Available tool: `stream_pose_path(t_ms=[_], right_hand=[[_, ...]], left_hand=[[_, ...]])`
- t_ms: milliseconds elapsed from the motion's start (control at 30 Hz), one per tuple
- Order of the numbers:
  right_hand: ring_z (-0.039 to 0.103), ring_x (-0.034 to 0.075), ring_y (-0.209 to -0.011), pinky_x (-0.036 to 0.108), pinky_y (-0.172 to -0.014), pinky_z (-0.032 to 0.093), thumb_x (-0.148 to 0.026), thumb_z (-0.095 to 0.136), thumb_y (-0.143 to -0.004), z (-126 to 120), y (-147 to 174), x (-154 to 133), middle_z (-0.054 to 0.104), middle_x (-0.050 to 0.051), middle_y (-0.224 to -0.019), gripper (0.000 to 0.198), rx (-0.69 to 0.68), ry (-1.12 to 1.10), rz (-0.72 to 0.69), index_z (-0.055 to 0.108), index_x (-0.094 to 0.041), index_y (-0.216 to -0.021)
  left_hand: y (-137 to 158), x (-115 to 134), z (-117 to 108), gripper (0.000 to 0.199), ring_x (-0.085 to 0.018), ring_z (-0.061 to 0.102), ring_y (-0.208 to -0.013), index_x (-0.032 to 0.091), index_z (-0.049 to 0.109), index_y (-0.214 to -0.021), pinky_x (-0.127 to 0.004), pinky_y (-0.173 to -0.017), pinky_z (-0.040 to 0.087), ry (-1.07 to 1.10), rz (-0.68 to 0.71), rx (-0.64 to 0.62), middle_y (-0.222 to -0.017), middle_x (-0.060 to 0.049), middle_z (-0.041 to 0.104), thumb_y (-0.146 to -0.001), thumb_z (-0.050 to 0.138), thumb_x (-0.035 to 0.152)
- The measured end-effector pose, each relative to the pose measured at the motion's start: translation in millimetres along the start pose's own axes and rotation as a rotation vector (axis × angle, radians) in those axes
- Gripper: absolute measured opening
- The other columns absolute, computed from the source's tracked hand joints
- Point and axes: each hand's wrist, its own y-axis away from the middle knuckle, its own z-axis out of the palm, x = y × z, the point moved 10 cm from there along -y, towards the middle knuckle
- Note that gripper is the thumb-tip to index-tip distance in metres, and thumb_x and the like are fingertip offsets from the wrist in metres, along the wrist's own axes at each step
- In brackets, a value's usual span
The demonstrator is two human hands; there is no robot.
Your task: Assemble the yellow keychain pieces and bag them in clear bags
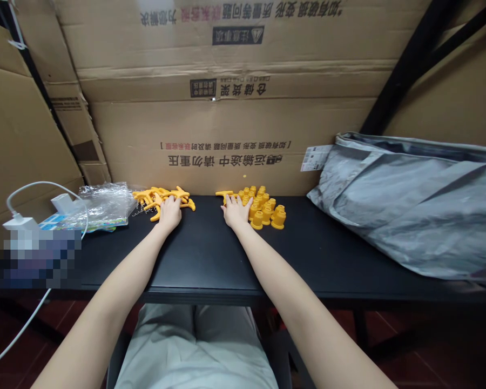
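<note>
My left hand (170,214) rests at the near side of a loose heap of yellow branched plastic pieces (157,194). Its fingers curl over one of them, and the fingertips are partly lost among the pieces. To the right, my right hand (235,212) lies palm down with thumb and fingers apart, touching the left side of a cluster of yellow stepped, cup-like plastic pieces (267,205). Most of these stand upright with the wide rim down. Just beyond its fingers is a yellow T-shaped piece (224,193). What lies under the palm is hidden.
Both heaps are on a black table (202,259) against a cardboard wall (235,124). At left are clear plastic packaging (109,202), a white charger (22,229) and its cable. A large grey bag (405,210) fills the right side.
</note>
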Motion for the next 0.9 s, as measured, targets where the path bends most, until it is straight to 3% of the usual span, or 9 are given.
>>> stream_pose_path(t_ms=[267,400,533,667,800,900], right_hand=[[0.020,0.026,-0.144,0.065,-0.110,-0.003,-0.031,0.029,-0.098,-3,3,-5,0.029,0.013,-0.154,0.053,-0.008,0.054,-0.026,0.030,-0.017,-0.149],[0.014,0.026,-0.145,0.063,-0.111,-0.001,-0.031,0.032,-0.096,-12,6,-15,0.024,0.013,-0.155,0.055,0.031,0.072,-0.091,0.028,-0.016,-0.149],[0.012,0.027,-0.146,0.063,-0.111,-0.002,-0.028,0.035,-0.094,-26,6,-16,0.021,0.013,-0.156,0.058,0.068,0.097,-0.089,0.029,-0.012,-0.149],[0.011,0.031,-0.145,0.067,-0.109,-0.002,-0.014,0.033,-0.089,-37,5,3,0.022,0.014,-0.156,0.059,0.038,0.143,0.021,0.031,-0.010,-0.148],[0.013,0.035,-0.144,0.071,-0.107,0.002,-0.008,0.032,-0.086,-35,4,36,0.027,0.017,-0.154,0.060,-0.105,0.155,0.186,0.034,-0.008,-0.146],[0.023,0.038,-0.141,0.070,-0.106,0.008,-0.008,0.037,-0.085,-38,3,53,0.040,0.020,-0.146,0.055,-0.148,0.145,0.235,0.044,-0.007,-0.140]], left_hand=[[5,12,-19,0.040,-0.030,0.055,-0.111,0.014,0.053,-0.122,-0.042,-0.096,0.043,0.049,0.008,0.087,-0.116,-0.016,0.052,-0.084,0.048,0.024],[6,14,-22,0.059,-0.035,0.049,-0.120,0.014,0.042,-0.132,-0.047,-0.096,0.043,0.093,0.001,0.116,-0.128,-0.020,0.047,-0.080,0.060,0.035],[5,11,-23,0.073,-0.036,0.046,-0.124,0.014,0.034,-0.138,-0.047,-0.098,0.043,0.109,-0.007,0.146,-0.135,-0.021,0.041,-0.073,0.066,0.024],[2,5,-27,0.061,-0.030,0.051,-0.120,0.016,0.037,-0.138,-0.044,-0.098,0.044,0.134,-0.007,0.198,-0.132,-0.018,0.044,-0.079,0.049,0.008],[1,3,-33,0.049,-0.024,0.058,-0.108,0.020,0.049,-0.130,-0.040,-0.096,0.046,0.189,0.009,0.243,-0.123,-0.013,0.051,-0.083,0.040,0.007],[1,6,-36,0.046,-0.023,0.058,-0.103,0.020,0.055,-0.125,-0.038,-0.094,0.045,0.187,0.035,0.242,-0.114,-0.012,0.057,-0.084,0.038,0.006]])
